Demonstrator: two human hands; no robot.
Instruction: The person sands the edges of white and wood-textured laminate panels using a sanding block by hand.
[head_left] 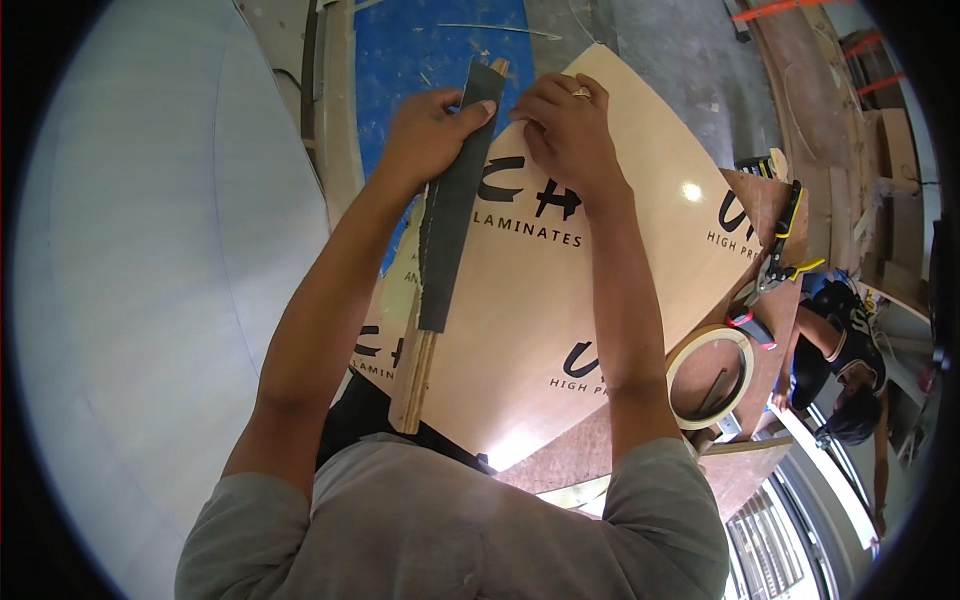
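My left hand (432, 135) is closed round the upper part of a narrow wooden strip (412, 390), thumb across its face. A dark grey laminate strip (455, 220) with a ragged left edge lies along the wood. Bare wood shows at both ends. Just right of the strip's top end is my right hand (568, 130), with a ring on one finger. Its fingers are curled and bunched; whatever they may hold is hidden. Beneath both forearms lies a large tan laminate sheet (510, 300) with black print, its far corner pointing away from me.
On the right lie a tape roll (672, 375), snips (765, 270) with yellow-and-black handles, and a red-and-black tool (750, 327). A pale panel (170, 250) fills the left side. Blue sheeting (400, 50) is beyond. Another person (845, 350) crouches at far right.
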